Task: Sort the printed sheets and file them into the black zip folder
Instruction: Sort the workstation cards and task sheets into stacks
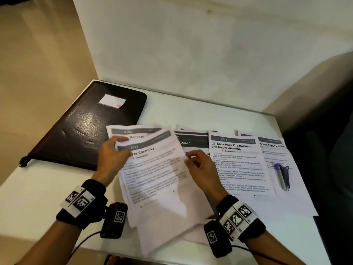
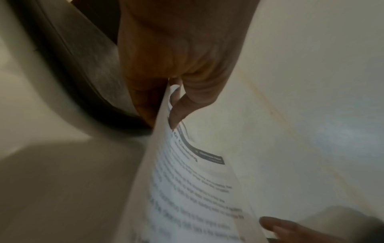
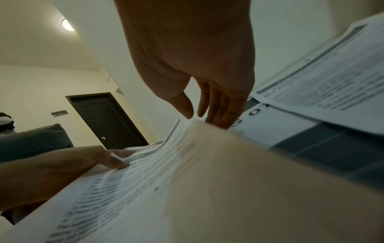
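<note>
surface: white table [image 1: 38, 188] | room: dark door [image 3: 108, 121] | left hand [image 1: 112, 155] grip: pinching sheet [image 1: 158, 169] | right hand [image 1: 200, 169]: seemingly pinching it too

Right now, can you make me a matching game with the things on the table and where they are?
Things:
1. black folder
2. sheet numbered 2643
3. shoe rack sheet
4. blue-capped thing

Places:
A. lying flat just right of the right hand
B. closed, at the far left of the table
C. on top of the sheet farthest right
D. held between both hands, left hand on its top corner

Pairs: 1-B, 2-D, 3-A, 4-C
</note>
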